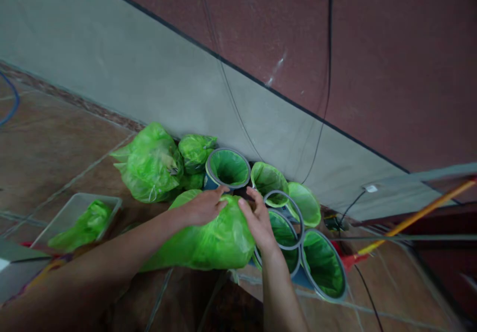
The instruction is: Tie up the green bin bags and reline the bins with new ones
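**Both hands at the top of a full green bag**

The brown tiled floor (55, 143) is blurred, and the picture's lower edge cuts off both forearms. The large bulging bright-green plastic bag (212, 240) lies on it and hides the base of the round grey-rimmed bins lined with green film (228, 169) behind it. The left hand (203, 207) lies on the bag's upper end and the right hand (259, 220) is at its right shoulder, fingertips nearly meeting. Whether either grip is pinching the film or only touching it cannot be told.
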Demonstrator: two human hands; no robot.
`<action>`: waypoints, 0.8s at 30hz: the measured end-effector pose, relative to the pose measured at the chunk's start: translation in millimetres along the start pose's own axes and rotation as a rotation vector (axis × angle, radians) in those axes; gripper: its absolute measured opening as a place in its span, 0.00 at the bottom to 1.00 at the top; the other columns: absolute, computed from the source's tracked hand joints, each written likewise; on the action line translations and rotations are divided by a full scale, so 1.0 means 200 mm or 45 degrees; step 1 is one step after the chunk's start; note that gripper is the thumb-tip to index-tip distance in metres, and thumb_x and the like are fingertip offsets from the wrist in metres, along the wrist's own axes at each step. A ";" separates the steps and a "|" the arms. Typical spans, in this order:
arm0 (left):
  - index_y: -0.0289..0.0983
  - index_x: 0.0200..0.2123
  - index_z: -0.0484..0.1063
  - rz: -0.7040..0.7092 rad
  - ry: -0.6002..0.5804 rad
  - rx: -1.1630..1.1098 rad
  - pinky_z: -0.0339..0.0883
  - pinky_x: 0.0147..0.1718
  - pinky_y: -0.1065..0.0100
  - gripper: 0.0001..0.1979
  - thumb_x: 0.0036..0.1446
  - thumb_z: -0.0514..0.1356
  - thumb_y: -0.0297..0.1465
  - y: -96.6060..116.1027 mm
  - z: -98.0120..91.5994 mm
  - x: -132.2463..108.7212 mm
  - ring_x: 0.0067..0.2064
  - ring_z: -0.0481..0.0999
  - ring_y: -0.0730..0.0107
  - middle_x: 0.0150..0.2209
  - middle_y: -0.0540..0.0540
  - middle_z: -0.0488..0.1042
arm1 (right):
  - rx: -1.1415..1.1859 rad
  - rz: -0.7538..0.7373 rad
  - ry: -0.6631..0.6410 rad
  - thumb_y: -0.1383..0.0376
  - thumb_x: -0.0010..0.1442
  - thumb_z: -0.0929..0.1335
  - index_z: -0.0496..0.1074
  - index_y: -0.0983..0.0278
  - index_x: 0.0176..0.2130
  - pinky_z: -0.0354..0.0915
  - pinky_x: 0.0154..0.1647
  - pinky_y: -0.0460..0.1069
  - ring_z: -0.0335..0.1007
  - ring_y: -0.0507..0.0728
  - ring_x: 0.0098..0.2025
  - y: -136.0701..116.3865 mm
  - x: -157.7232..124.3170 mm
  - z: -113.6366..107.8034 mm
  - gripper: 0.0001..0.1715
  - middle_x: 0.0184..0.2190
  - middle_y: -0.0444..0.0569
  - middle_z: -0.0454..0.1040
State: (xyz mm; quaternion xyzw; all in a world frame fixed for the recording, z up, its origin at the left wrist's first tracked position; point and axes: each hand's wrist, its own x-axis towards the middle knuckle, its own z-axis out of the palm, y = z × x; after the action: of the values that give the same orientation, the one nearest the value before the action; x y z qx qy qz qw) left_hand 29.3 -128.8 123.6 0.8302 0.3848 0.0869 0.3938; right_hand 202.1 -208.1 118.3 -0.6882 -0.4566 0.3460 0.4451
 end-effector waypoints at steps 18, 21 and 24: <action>0.33 0.56 0.70 -0.234 0.915 -0.259 0.71 0.46 0.62 0.22 0.61 0.53 0.35 -0.28 -0.52 -0.22 0.45 0.81 0.60 0.44 0.40 0.81 | -0.118 -0.388 -0.297 0.59 0.63 0.63 0.75 0.63 0.46 0.69 0.45 0.51 0.76 0.59 0.42 -0.14 0.14 0.70 0.17 0.39 0.50 0.80; 0.35 0.50 0.73 -0.282 1.058 -0.502 0.71 0.43 0.64 0.17 0.61 0.53 0.33 -0.29 -0.56 -0.25 0.42 0.81 0.62 0.40 0.43 0.82 | -0.083 -0.476 -0.190 0.56 0.63 0.63 0.75 0.64 0.46 0.69 0.46 0.52 0.75 0.60 0.43 -0.25 0.39 0.88 0.19 0.40 0.52 0.81; 0.36 0.48 0.74 -0.223 0.973 -0.596 0.71 0.42 0.64 0.15 0.60 0.53 0.31 -0.25 -0.52 -0.27 0.40 0.80 0.63 0.38 0.44 0.81 | -0.225 -0.447 -0.001 0.54 0.63 0.61 0.74 0.64 0.45 0.69 0.43 0.52 0.74 0.59 0.38 -0.33 0.72 1.05 0.22 0.38 0.53 0.80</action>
State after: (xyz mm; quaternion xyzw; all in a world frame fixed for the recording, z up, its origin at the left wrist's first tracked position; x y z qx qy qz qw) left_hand -83.1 -85.4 165.9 0.5916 0.5413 0.4379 0.4065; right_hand 44.6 1.0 93.4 -0.6342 -0.5985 0.2219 0.4364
